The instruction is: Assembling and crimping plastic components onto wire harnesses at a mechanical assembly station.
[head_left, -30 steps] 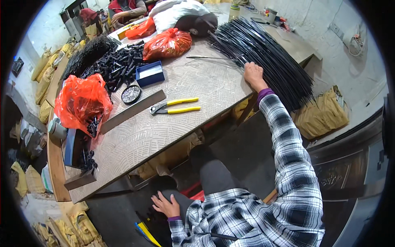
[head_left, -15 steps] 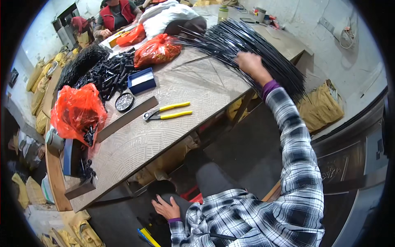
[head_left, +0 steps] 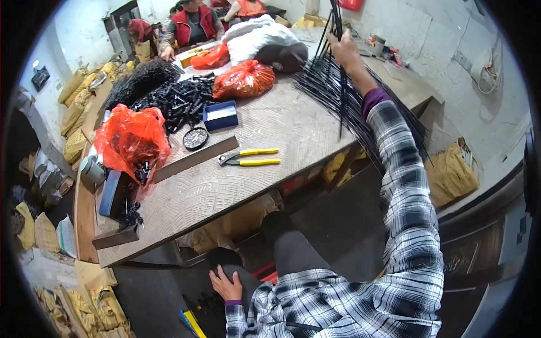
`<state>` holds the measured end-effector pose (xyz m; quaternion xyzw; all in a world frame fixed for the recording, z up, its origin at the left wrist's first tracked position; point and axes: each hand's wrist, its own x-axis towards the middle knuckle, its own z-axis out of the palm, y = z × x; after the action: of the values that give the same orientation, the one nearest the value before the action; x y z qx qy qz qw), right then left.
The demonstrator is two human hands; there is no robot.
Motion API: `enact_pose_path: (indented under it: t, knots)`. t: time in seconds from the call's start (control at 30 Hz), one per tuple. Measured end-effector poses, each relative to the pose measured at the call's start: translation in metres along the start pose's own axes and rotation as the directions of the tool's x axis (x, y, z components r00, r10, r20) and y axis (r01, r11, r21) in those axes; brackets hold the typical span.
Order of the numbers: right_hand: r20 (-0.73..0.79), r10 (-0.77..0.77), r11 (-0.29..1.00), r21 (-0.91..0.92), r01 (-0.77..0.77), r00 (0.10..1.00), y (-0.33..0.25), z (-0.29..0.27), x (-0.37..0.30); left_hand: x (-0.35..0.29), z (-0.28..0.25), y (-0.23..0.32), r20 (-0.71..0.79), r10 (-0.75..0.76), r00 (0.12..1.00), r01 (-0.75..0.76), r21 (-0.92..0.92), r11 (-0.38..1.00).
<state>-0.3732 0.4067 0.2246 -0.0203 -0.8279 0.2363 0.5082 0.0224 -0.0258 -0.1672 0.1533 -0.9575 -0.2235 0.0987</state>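
My right hand [head_left: 346, 53], reaching to the far right of the table, is closed around a few long thin black rods [head_left: 342, 104]. They stand nearly upright, their lower ends over the table. Below and around them lies a large heap of similar black rods [head_left: 320, 87], partly hidden by my arm. My left hand [head_left: 227, 285] rests on my dark-trousered thigh with its fingers spread and nothing in it. Yellow-handled pincers [head_left: 251, 157] lie near the table's front, beside a long flat metal bar [head_left: 197, 159].
Short black tubular parts [head_left: 183, 101] are heaped at the left, near a blue box [head_left: 220, 115], a round dish of small metal pieces [head_left: 195, 138] and red plastic bags [head_left: 243, 79]. People work across the table [head_left: 293, 132]. A yellowish sack [head_left: 451, 174] stands at the right.
My right hand has risen from the heap and moved farther away, bringing a few rods upright. My left hand stays on my thigh. The view has shifted.
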Motion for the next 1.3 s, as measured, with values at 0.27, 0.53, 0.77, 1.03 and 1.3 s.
enact_pose_path:
  t: [0.27, 0.53, 0.77, 1.03, 1.3]
  knots:
    - [0.133, -0.054, 0.953, 0.303, 0.011, 0.99, -0.009, 0.057, -0.12, 0.013, -0.046, 0.039, 0.101, 0.112, 0.988, -0.061, -0.414, 0.908]
    - [0.413, -0.282, 0.904, 0.415, 0.097, 0.866, -0.116, -0.001, -0.111, 0.1, -0.167, 0.246, 0.036, 0.566, 0.823, -0.16, -0.943, 0.293]
    - [0.63, -0.4, 0.795, 0.6, -0.09, 0.666, -0.159, -0.075, -0.215, 0.214, -0.19, 0.294, 0.057, 0.326, 0.943, 0.088, -0.993, -0.08]
    - [0.847, -0.379, 0.08, 0.431, -0.899, 0.372, -0.187, -0.076, -0.262, 0.184, -0.203, 0.268, 0.125, 0.461, 0.879, 0.158, -0.987, -0.035]
    - [0.689, -0.276, 0.237, 0.724, -0.647, 0.67, -0.196, -0.046, -0.26, 0.188, -0.211, 0.238, 0.075, 0.325, 0.943, 0.04, -0.993, 0.111]
